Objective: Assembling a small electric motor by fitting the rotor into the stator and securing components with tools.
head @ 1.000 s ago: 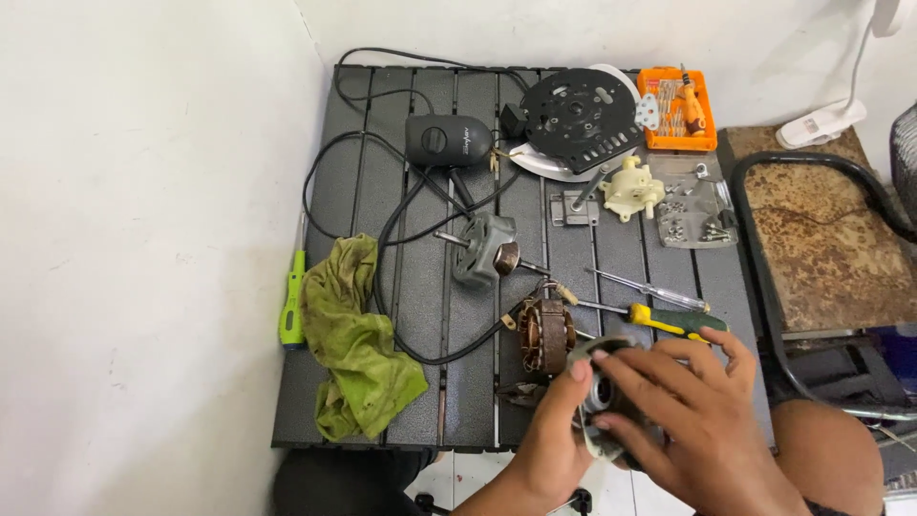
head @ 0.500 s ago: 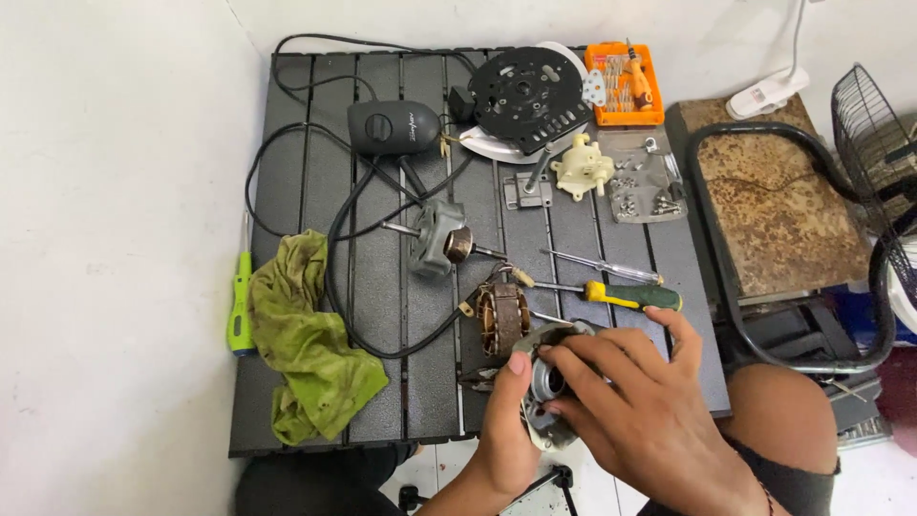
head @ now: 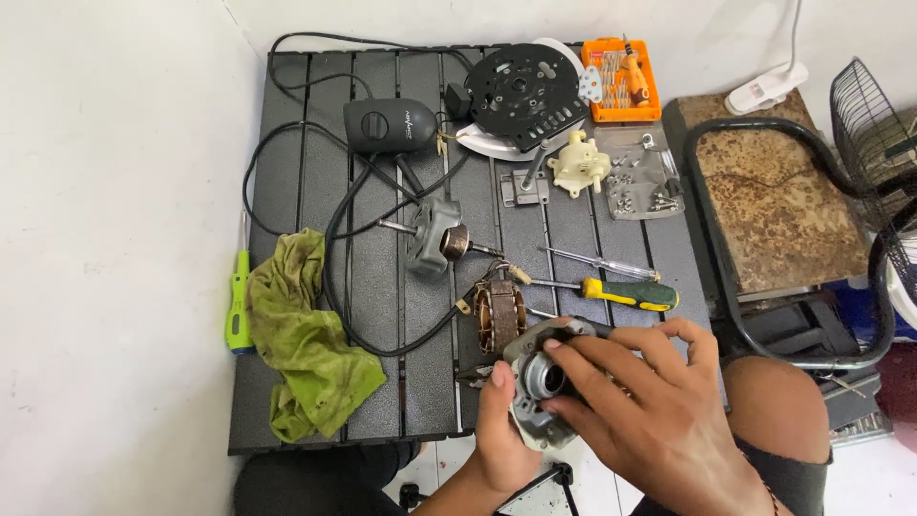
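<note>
My left hand (head: 501, 430) grips a grey metal motor housing (head: 537, 392) from below, at the near edge of the dark slatted board (head: 315, 191). My right hand (head: 650, 416) covers the housing's right side, with its fingertips at the round bearing opening in the middle. Just beyond the housing lies a copper-wound stator (head: 500, 315). A rotor with its shaft (head: 435, 239) rests further back on the board.
A yellow-and-black screwdriver (head: 626, 292) and a thin clear-handled one (head: 602, 263) lie right of the stator. A green rag (head: 306, 339) and green screwdriver (head: 236, 306) are left. Black cable, a dark switch box (head: 390, 124), a round black plate (head: 525, 91), screws and an orange bit case (head: 626, 78) sit behind. A rusty stool (head: 778, 205) stands right.
The view has shifted, so the board now sits more to the right and higher. Both hands stay on the motor housing, with the right fingers moved slightly over its centre.
</note>
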